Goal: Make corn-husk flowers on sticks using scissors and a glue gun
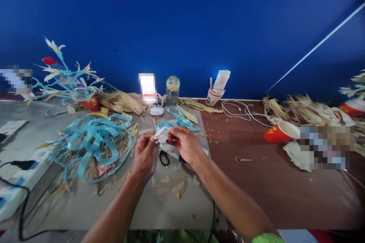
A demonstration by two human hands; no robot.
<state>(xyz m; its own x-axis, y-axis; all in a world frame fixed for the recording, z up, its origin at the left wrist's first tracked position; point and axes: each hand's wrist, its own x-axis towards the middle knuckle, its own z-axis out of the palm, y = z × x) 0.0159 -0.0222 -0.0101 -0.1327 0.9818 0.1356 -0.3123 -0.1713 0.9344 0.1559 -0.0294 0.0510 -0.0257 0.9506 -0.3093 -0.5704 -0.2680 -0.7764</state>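
My left hand (144,152) and my right hand (184,143) are both raised over the grey table top (159,205), fingers pinched. Between them they hold a pale strip of husk or ribbon (160,133). A light blue ribbon (176,123) trails away just behind the fingers. Black-handled scissors (164,158) lie on the table right beneath the hands. Small husk scraps (180,189) are scattered near my forearms.
A loose coil of blue ribbon (94,140) lies at left, with a blue-stemmed husk flower arrangement (68,79) behind it. A glass jar (172,89), paper cup (214,95), white cable (242,111), tipped red cup (281,132) and dry husk piles (308,112) sit farther back. A power strip (19,182) is at left.
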